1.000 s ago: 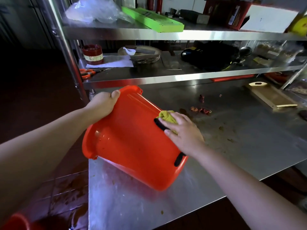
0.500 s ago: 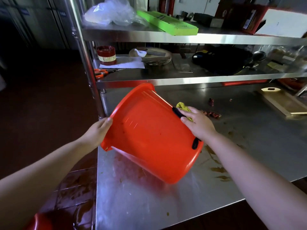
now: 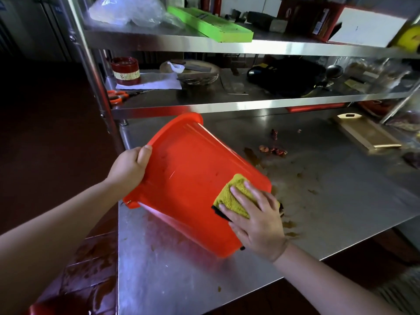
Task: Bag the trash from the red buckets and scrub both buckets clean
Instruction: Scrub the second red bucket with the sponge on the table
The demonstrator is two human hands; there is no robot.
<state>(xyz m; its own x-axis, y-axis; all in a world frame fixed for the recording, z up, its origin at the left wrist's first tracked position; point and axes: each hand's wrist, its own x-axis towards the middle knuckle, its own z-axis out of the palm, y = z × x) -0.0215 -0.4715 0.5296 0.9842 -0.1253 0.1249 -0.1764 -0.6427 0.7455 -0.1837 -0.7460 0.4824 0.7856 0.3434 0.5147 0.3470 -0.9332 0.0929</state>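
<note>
On table [image 3: 341, 201]: one bucket [image 3: 188, 178], left hand [image 3: 129, 167]; one cloth [image 3: 229, 196], right hand [image 3: 256, 223].

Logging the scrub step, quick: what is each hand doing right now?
Left hand: grips the round red plastic bucket by its rim.
Right hand: open, flat fingers pressing a yellow fuzzy cloth on the bucket's side.

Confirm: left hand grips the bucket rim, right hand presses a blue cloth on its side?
Not blue: the head view shows the cloth is yellow. The left hand does grip the bucket rim, and the right hand presses the cloth on its side.
</note>
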